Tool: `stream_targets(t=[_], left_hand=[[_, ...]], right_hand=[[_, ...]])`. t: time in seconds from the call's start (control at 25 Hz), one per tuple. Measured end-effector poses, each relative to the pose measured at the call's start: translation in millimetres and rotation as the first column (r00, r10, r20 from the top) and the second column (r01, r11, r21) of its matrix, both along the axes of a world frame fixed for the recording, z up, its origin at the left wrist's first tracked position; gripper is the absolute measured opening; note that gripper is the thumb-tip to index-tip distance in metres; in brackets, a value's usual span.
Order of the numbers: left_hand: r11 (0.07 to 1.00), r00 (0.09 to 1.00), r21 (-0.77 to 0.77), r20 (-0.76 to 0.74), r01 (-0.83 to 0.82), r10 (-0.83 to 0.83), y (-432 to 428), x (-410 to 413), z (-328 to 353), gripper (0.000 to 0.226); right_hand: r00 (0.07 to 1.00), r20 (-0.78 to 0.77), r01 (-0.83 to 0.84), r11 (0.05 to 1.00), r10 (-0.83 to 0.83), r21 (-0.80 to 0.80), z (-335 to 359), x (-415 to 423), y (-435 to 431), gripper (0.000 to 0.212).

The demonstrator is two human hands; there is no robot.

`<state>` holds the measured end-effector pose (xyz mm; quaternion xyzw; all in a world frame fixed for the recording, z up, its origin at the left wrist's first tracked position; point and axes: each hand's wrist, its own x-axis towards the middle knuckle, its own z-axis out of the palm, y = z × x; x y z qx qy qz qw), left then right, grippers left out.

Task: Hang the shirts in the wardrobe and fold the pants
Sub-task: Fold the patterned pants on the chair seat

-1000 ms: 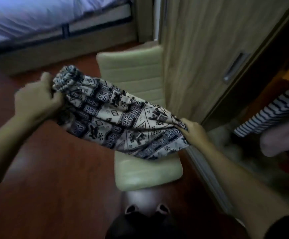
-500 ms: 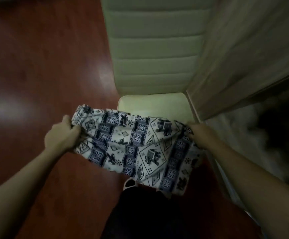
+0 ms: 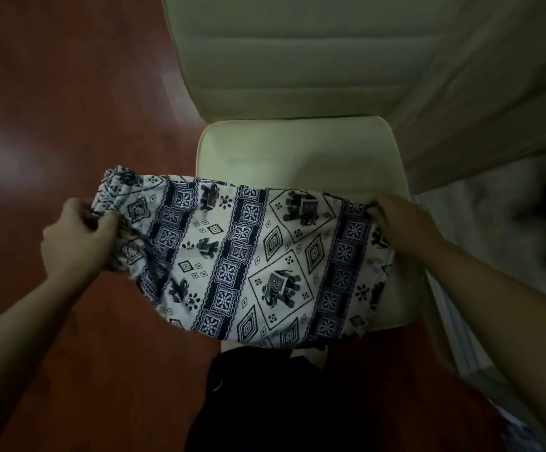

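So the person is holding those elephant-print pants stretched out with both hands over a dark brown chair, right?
Not quite. The chair is pale cream, not dark brown; it is the floor around it that is dark reddish brown. The rest holds: the head view shows the left hand and the right hand each gripping an end of the elephant-print pants, stretched out over the seat.

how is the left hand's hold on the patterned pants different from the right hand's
The left hand bunches the gathered end of the patterned pants in a closed fist out over the red floor; the right hand pinches a flatter edge over the cream chair seat. The left hand sits slightly lower in the picture than the right. Both grip the pants, holding them stretched between them.
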<state>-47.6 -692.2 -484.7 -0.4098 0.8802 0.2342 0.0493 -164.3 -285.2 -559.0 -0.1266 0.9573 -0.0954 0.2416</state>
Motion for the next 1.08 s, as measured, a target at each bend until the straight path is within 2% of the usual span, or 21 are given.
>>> stream_targets(t=[0.12, 0.2, 0.28, 0.36, 0.48, 0.68, 0.8, 0.84, 0.96, 1.04, 1.08], left_hand=[[0.999, 0.997, 0.008, -0.073, -0.033, 0.033, -22, -11, -16, 0.039], [0.998, 0.993, -0.028, -0.108, -0.06, 0.057, -17, -25, -6, 0.038], [0.992, 0.991, -0.123, -0.126, 0.023, -0.039, 4, -34, 3, 0.041], [0.974, 0.98, -0.183, -0.119, 0.135, -0.158, 44, -29, 8, 0.044], [0.924, 0.919, -0.163, -0.14, 0.346, -0.368, 109, -7, -9, 0.049], [0.896, 0.9, 0.081, -0.029, 0.436, -0.435, 180, -4, -43, 0.059], [0.768, 0.774, -0.095, 0.057, 0.633, -0.631, 185, -2, -63, 0.072], [0.728, 0.734, -0.094, 0.102, 0.679, -0.672, 181, -1, -70, 0.074], [0.681, 0.657, 0.08, 0.203, 0.728, -0.726, 172, 1, -86, 0.075], [0.665, 0.642, 0.115, 0.184, 0.738, -0.744, 173, -2, -82, 0.073], [0.68, 0.67, 0.122, 0.119, 0.723, -0.733, 171, -5, -72, 0.07]], right_hand=[[0.988, -0.152, -0.023, 0.999, 0.018, -0.03, 8, -22, -6, 0.025], [0.965, -0.253, 0.059, 0.995, -0.076, -0.075, 14, -31, -14, 0.026], [0.931, -0.341, 0.095, 0.99, -0.126, -0.107, 12, -23, -19, 0.036], [0.96, -0.273, 0.036, 0.995, -0.061, -0.096, 3, 0, -23, 0.056], [0.994, -0.101, -0.045, 0.999, 0.045, -0.001, -12, 36, -27, 0.077], [0.985, 0.171, -0.023, 0.997, 0.009, 0.08, -21, 32, -25, 0.092], [0.962, 0.271, -0.067, 0.994, 0.04, 0.09, -17, 24, -28, 0.112], [0.957, 0.287, -0.077, 0.994, 0.049, 0.084, -16, 24, -28, 0.118], [0.96, 0.277, -0.071, 0.994, 0.046, 0.083, -18, 27, -30, 0.128], [0.968, 0.245, -0.069, 0.994, 0.046, 0.089, -19, 29, -31, 0.129], [0.974, 0.222, -0.076, 0.994, 0.056, 0.084, -18, 31, -30, 0.128]])
